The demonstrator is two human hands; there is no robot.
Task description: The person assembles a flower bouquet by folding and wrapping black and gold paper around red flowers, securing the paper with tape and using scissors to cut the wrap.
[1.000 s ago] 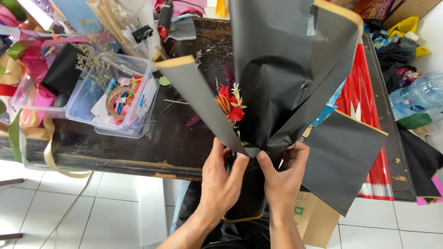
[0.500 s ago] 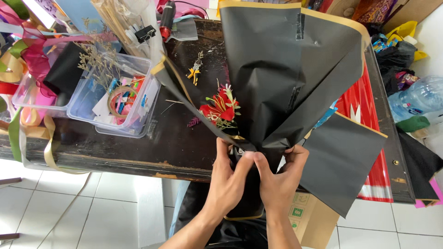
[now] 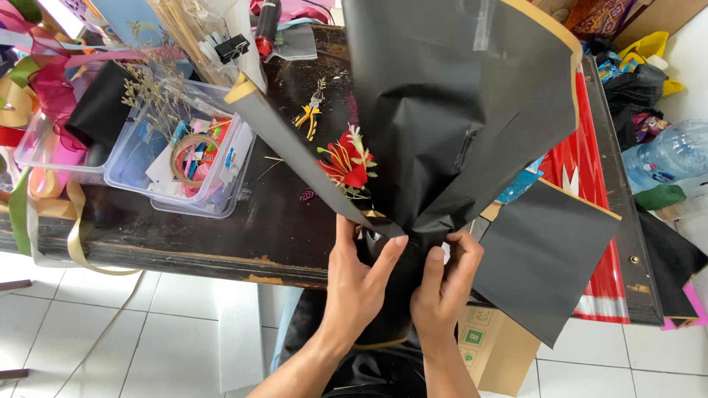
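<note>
A bouquet wrapped in large black paper sheets point(image 3: 457, 110) with tan edges stands over the dark table's near edge. Red flowers with pale sprigs point(image 3: 348, 163) peek out between the sheets on the left side. My left hand point(image 3: 356, 284) and my right hand point(image 3: 442, 291) both squeeze the gathered neck of the black wrap, thumbs pressed on the paper, fingers curled around it. A loose black sheet point(image 3: 542, 254) juts out to the right of my right hand.
Clear plastic boxes point(image 3: 177, 158) with tape rolls, dried sprigs and craft bits sit left on the dark wooden table point(image 3: 280, 221). Ribbons point(image 3: 44, 96) pile at far left. Yellow pliers point(image 3: 308, 114) lie mid-table. Red striped paper point(image 3: 582, 158), a water bottle point(image 3: 667, 158), and a cardboard box point(image 3: 494, 343) below.
The black wrap has opened and tilted, so more of the red flowers show and they sit lower. Both hands have shifted their grip at the neck, staying in about the same place.
</note>
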